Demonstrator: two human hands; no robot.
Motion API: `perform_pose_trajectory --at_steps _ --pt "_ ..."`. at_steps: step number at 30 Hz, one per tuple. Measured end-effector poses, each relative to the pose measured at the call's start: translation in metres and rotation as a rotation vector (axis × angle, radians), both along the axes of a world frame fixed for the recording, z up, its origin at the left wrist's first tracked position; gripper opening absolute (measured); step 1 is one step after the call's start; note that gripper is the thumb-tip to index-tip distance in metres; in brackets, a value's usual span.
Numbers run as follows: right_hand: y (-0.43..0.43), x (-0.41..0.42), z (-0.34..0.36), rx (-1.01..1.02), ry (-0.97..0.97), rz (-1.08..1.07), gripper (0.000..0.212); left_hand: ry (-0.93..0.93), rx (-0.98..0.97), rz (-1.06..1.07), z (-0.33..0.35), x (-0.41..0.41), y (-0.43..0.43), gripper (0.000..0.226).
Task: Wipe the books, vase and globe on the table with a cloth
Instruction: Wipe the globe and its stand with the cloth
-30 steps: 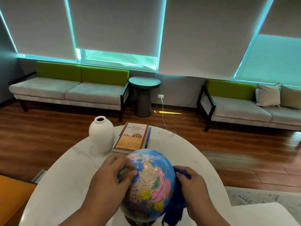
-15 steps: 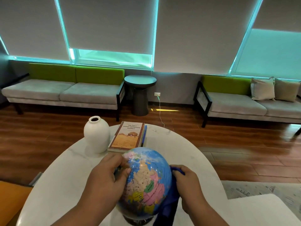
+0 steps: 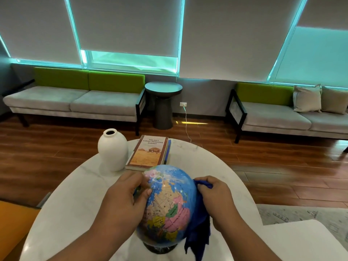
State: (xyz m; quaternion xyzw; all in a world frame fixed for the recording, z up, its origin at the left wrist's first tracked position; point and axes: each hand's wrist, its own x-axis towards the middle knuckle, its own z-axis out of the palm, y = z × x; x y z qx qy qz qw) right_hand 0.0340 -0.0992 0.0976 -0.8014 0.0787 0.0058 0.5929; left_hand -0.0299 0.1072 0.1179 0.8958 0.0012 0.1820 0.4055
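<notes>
1. We are gripping the colourful round globe with our left hand, fingers curled, on the white marble table.
2. Our right hand is clutching a dark blue cloth against its right side.

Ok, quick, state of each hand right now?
Left hand: holds the globe, fingers curled on its left side.
Right hand: grips the blue cloth, pressed to the globe.

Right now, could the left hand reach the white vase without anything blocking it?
Probably yes. The left hand grips the globe, and the vase stands beyond it on the same side, with only bare table between. It must let go of the globe first.
</notes>
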Motion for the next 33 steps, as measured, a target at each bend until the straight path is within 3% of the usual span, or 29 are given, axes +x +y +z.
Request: perform_pose_trajectory --at_steps 4,6,12,18,22,25,28,29,31,33 --pt "0.015 -0.014 0.019 -0.172 -0.252 0.195 0.029 0.0 0.009 0.01 0.001 0.002 0.002 0.024" --pt "0.015 -0.015 0.023 -0.186 -0.265 0.246 0.033 0.006 0.004 0.011 0.001 0.002 0.002 0.025" --pt "0.004 -0.002 0.017 -0.196 -0.196 0.114 0.034 0.008 0.013 0.005 0.003 0.0 -0.002 0.022" --pt "0.021 -0.02 0.028 -0.341 -0.353 0.306 0.028 0.01 -0.008 0.011 0.002 0.0 0.001 0.024" --pt "0.015 -0.009 0.034 -0.245 -0.26 0.141 0.027 0.016 0.003 0.003 0.002 -0.002 -0.001 0.023" --pt "0.024 -0.017 0.038 -0.206 -0.313 0.212 0.03 0.009 0.013 0.0 0.004 -0.002 -0.003 0.022" --pt "0.037 -0.032 0.033 -0.45 -0.48 0.397 0.022 -0.002 0.037 -0.001 0.004 -0.002 -0.002 0.021" --pt "0.038 -0.034 0.029 -0.537 -0.526 0.433 0.028 -0.003 0.038 0.002 0.004 -0.002 -0.001 0.022" --pt "0.033 -0.035 0.023 -0.581 -0.563 0.439 0.041 0.012 0.016 0.014 0.004 -0.002 -0.001 0.02" --pt "0.027 -0.032 0.019 -0.553 -0.57 0.403 0.036 0.032 -0.005 0.022 0.005 -0.002 -0.001 0.018"
